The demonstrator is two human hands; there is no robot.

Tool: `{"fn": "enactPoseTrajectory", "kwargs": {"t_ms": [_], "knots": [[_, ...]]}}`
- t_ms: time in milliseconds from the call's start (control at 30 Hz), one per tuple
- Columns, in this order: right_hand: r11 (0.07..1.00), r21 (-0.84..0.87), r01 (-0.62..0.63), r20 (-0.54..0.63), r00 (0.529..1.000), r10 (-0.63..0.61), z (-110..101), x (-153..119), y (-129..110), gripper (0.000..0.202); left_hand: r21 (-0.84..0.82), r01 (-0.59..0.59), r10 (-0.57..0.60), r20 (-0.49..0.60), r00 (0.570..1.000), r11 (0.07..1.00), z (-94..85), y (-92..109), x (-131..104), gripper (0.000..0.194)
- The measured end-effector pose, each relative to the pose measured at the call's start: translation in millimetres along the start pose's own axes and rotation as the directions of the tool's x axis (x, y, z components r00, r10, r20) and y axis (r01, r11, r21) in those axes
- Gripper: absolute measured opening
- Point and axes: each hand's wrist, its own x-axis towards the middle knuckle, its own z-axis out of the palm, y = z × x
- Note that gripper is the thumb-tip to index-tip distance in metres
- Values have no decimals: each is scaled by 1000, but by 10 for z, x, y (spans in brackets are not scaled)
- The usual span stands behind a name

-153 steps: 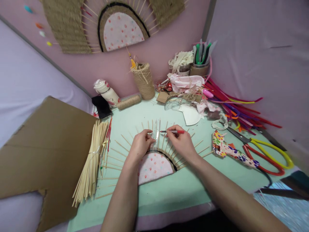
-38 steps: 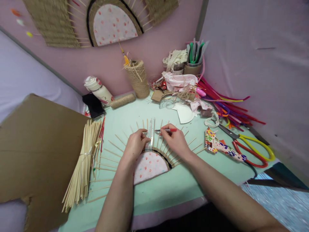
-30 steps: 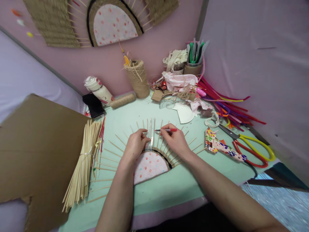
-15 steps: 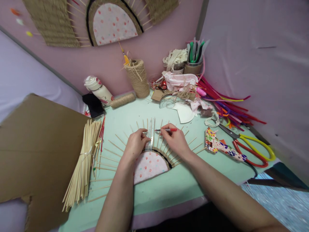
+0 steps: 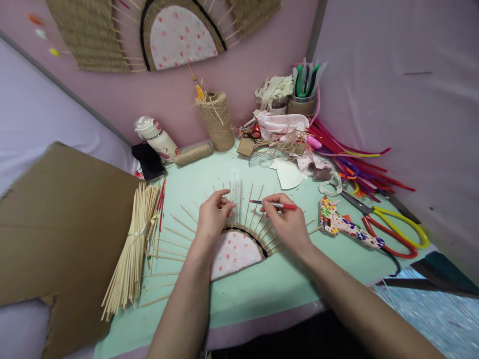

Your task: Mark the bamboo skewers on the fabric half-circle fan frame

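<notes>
My left hand (image 5: 214, 215) pinches the left edge of a clear ruler (image 5: 236, 192), which looks blurred and stands out above the craft piece. In my right hand (image 5: 287, 223) a red pen (image 5: 279, 205) is gripped, its tip pointing left, a short way right of the ruler. Below both hands lies a half-round piece (image 5: 235, 252) covered in pink dotted cloth, edged with black cord and twine. Thin wooden sticks (image 5: 178, 233) fan out from its curved rim, some of them hidden behind my left hand and forearm.
Left, a bundle of sticks (image 5: 130, 249) leans by a cardboard sheet (image 5: 63, 219). Right lie a flower-patterned glue gun (image 5: 348, 229) and large scissors (image 5: 396, 224). Behind stand a twine spool (image 5: 217, 122), a bottle (image 5: 159, 139) and pipe cleaners (image 5: 355, 159). A similar half-round piece (image 5: 183, 37) hangs above.
My right hand has drawn back to the right, moving the pen's tip away from the ruler. The ruler has shifted slightly under my left hand, and its fingers have lifted a little.
</notes>
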Motion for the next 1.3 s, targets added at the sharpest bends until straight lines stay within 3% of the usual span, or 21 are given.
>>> {"fn": "enactPoseTrajectory", "kwargs": {"t_ms": [200, 467, 867, 1300], "knots": [[996, -90, 19, -21, 1000, -21, -115, -251, 82, 18, 153, -15, -10, 161, 987, 988, 41, 15, -55, 33], [996, -85, 20, 3, 1000, -19, -85, -289, 188, 17, 224, -9, -40, 212, 976, 974, 65, 10, -58, 36], [995, -95, 34, 4, 999, -34, -5, -184, 2, 14, 252, -15, -36, 196, 980, 968, 48, 2, -54, 35], [995, -100, -18, -8, 1000, 17, 72, -77, 94, 19, 303, -13, -55, 212, 976, 953, 38, 31, -59, 37]]}}
